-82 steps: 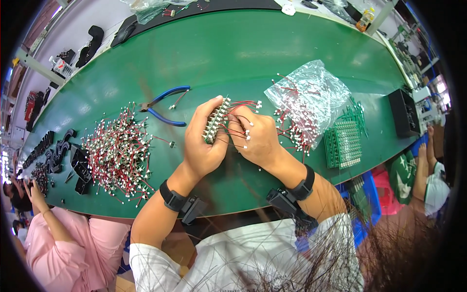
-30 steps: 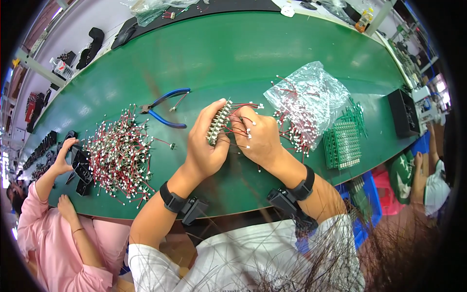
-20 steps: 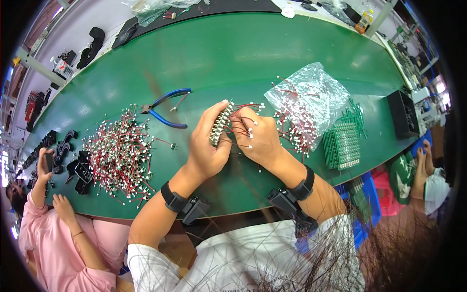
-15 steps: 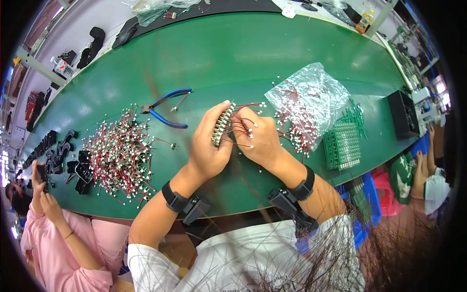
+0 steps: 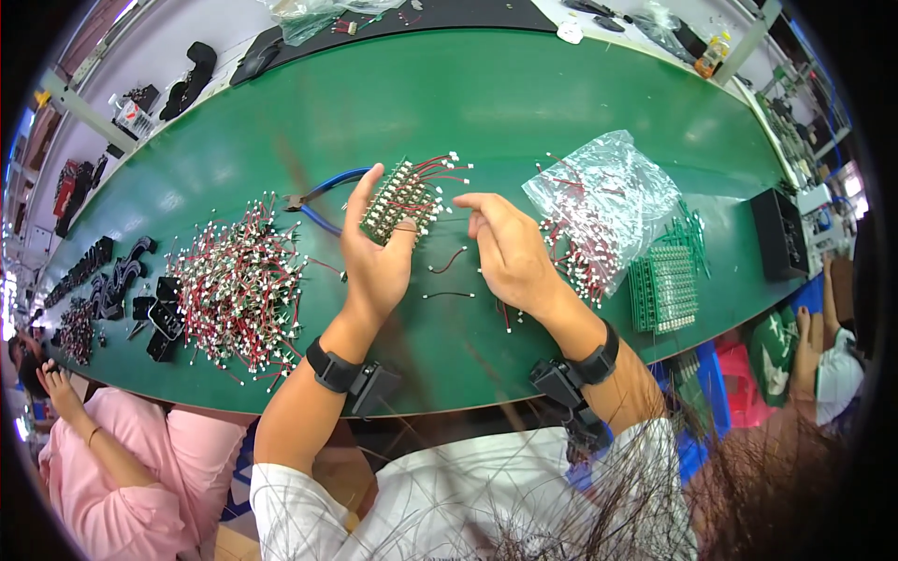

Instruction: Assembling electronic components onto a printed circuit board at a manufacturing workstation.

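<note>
My left hand [image 5: 376, 257] grips a green circuit board panel [image 5: 391, 204] by its sides, thumb across the near edge. Rows of small white connectors cover the panel, and several short red-and-black cables [image 5: 440, 168] stick out from its far right side. To the right of the panel, apart from it, is my right hand [image 5: 516, 251], its index finger partly stretched and the other fingers curled in. What those fingers hold is hidden; red cable ends [image 5: 508, 316] show below that hand. Two loose cables, a red one [image 5: 449, 263] and a dark one [image 5: 449, 295], lie between my hands.
Blue-handled cutters [image 5: 323, 192] lie behind my left hand. A big cable heap [image 5: 238, 285] is at left, beside black parts [image 5: 165, 318]. Right: a clear bag [image 5: 613, 182] over cables, stacked boards [image 5: 666, 290], a black bin [image 5: 778, 234]. A co-worker in pink [image 5: 122, 449] sits left.
My hands have moved apart. The panel has gone up and left and turned its connector face into view. The two cables between my hands now lie in view on the table.
</note>
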`<state>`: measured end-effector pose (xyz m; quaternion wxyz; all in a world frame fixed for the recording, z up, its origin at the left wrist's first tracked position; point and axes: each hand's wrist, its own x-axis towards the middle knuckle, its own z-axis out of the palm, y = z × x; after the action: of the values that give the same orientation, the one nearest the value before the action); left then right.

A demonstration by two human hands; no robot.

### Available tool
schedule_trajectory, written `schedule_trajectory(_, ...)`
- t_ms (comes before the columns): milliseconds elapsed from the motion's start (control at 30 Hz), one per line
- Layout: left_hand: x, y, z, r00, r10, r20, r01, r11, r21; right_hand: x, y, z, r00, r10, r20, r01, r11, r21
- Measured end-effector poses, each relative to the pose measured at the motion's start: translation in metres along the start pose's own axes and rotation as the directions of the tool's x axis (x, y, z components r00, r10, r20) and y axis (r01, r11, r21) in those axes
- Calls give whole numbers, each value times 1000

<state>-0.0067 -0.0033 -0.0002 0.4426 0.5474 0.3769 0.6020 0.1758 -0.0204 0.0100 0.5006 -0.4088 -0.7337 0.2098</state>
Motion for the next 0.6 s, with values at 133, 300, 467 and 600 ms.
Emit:
schedule_trajectory(133,1,3,1,997,-66,34,71,982,-175,1,-14,-1,995,-28,99,18,995,96)
schedule_trajectory(300,0,9,5,995,-97,30,101,972,-212,2,-34,-1,981,21,191,-52,986,159)
schedule_trajectory(467,4,6,4,990,-136,43,142,947,-287,-7,-17,12,981,35,192,-72,979,192)
schedule_trajectory(600,0,-3,0,991,-136,19,137,970,-199,-5,-14,12,983,-35,179,19,996,90)
